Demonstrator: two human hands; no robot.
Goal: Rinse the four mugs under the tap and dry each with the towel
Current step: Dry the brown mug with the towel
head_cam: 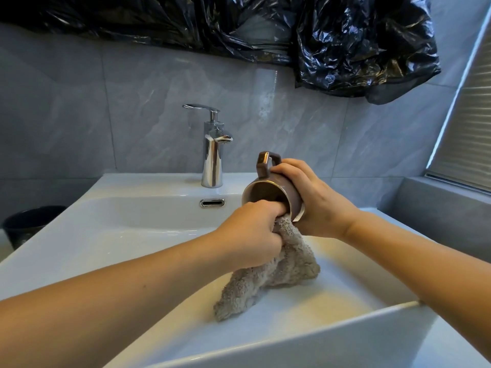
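Observation:
A brown mug (268, 188) is tipped on its side above the right part of the white sink (127, 216), mouth toward me and handle up. My right hand (310, 200) grips it round the body. My left hand (252, 232) holds a beige fluffy towel (281, 272) and pushes part of it into the mug's mouth with its fingers inside. The rest of the towel hangs down to the basin floor. No water runs from the chrome tap (214, 147). No other mugs are in view.
A dark bin (29, 221) stands on the floor left of the sink. Black plastic sheeting (345, 35) hangs on the grey tiled wall above. A grey ledge (438, 205) and a window blind lie to the right.

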